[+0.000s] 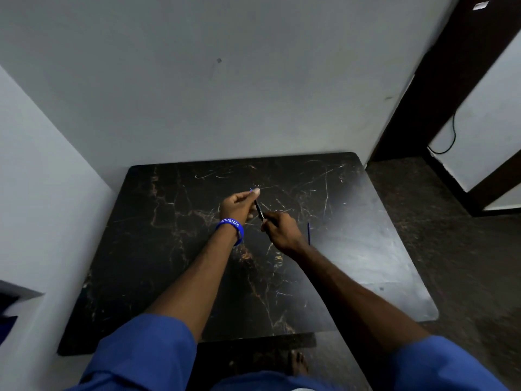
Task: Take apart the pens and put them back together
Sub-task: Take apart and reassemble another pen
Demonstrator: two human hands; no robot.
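Fingertips first: the left hand (pixel 239 206) pinches the upper end of a slim black pen barrel (pixel 258 209) between thumb and forefinger, a speck of blue showing right at the thumb tip. The right hand (pixel 282 230) closes its fingers on the lower end of the same barrel, where a thin pale ring shows. The barrel slants between the two hands, held clear above the table, top end farther from the person.

Left wrist carries a blue rubber wristband with white lettering (pixel 231 227). Both forearms bare, rolled blue fabric sleeves (pixel 146 351) at the elbows.

Just beside the right wrist, on its outer side, a thin blue ink refill (pixel 308 233) lies on the table, apart from the hand; cannot tell whether it touches the wrist's edge.

Beneath it all, a black marble-patterned tabletop with pale and brownish veins (pixel 174 249), scratched near the far edge. Table sits in a corner of grey-white painted walls (pixel 197 80). Dark speckled floor (pixel 451 235) to the right.
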